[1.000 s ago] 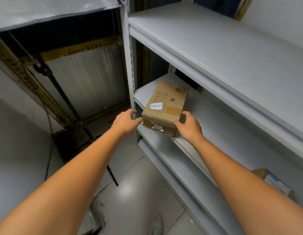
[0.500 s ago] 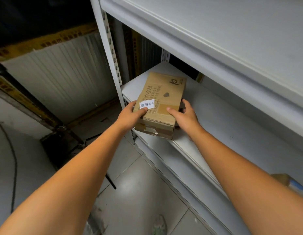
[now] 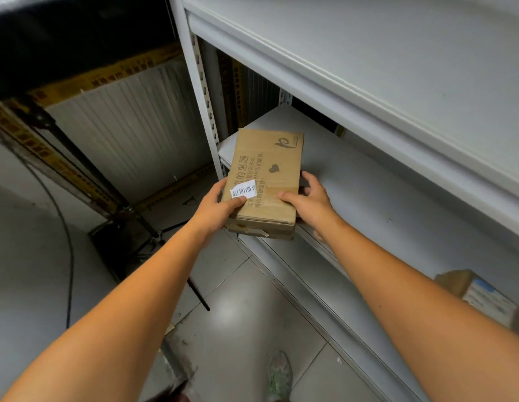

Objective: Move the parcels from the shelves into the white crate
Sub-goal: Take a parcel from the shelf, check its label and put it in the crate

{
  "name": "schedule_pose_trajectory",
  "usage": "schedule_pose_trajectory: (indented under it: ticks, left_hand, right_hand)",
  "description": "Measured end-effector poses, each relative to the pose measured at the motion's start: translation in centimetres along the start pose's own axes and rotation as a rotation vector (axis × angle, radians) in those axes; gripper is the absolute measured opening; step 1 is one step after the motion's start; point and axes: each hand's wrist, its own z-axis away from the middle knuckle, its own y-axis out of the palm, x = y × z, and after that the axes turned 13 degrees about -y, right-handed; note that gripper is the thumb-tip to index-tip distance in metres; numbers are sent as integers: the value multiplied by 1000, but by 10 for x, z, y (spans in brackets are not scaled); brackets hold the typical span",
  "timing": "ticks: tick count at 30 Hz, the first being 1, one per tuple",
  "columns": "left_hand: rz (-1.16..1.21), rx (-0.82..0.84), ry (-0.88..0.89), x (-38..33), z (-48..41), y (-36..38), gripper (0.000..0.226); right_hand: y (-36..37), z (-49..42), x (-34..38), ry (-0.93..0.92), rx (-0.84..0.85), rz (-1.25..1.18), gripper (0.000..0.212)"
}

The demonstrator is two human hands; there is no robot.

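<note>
Left hand (image 3: pixel 220 207) and right hand (image 3: pixel 309 203) grip the flat brown cardboard parcel (image 3: pixel 267 169) by its near end (thumbs on top); its far end could dip and snag the grey metal shelf (image 3: pixel 368 184).

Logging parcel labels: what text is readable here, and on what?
"超期滞", then a cut-off character: white sticker on the cardboard parcel.
"的惠顾": large print on that parcel; the smaller lines beside it are too blurred.
Blue-and-white label on the second parcel: too blurred.
</note>
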Motion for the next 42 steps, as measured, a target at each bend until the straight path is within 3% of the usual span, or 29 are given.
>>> schedule_pose_trajectory:
  ticks: [11,21,30,35,42]
  left_hand:
    - [-8,-59,14,5,146,-43,58]
    - [161,-252,-20,35,238,-59,45]
    - [326,-511,-80,86,341,-25,46]
    - [404,-681,-109,133,405,-5,56]
    - [492,-892,-106,198,495,24,59]
  right_hand:
    - [9,114,78,-31,161,36,85]
    - [29,162,103,-146,404,86,74]
    - [32,211,105,-294,687,143,79]
    - [36,265,103,-371,925,191,75]
    - [45,356,95,-398,1107,187,70]
